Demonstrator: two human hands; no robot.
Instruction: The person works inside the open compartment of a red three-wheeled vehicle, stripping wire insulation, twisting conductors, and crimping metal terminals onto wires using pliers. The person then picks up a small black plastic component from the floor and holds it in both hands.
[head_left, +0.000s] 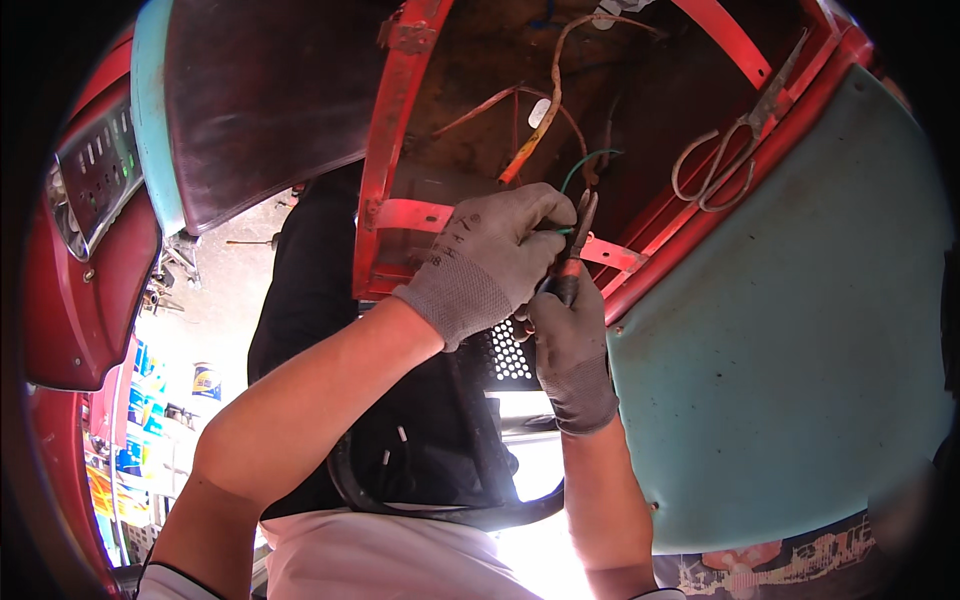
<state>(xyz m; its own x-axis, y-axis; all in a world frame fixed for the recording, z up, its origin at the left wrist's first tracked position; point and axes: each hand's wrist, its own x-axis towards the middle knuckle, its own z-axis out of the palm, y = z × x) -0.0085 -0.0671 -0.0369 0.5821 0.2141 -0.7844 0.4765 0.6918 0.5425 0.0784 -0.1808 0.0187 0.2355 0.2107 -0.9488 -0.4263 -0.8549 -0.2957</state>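
My left hand (pixel 510 245), in a grey glove, pinches a thin green wire (pixel 591 159) beside the pliers' metal jaws. My gloved right hand (pixel 569 358) grips the pliers (pixel 568 280) by their red-and-black handle, with the jaws upright at the wire. A thicker brown cable (pixel 550 100) with a yellow-orange section hangs inside the red metal frame (pixel 398 110), just above my hands. Large scissors (pixel 712 180) with metal loop handles lie along the frame's right rail. Whether the jaws are closed on the wire is too small to tell.
A teal panel (pixel 775 330) fills the right side; a dark padded panel (pixel 250 110) is at upper left, above a red body part (pixel 80 310). A perforated black plate (pixel 510 355) and black bar (pixel 470 430) lie beneath my hands. Cans (pixel 206 380) stand on the floor at left.
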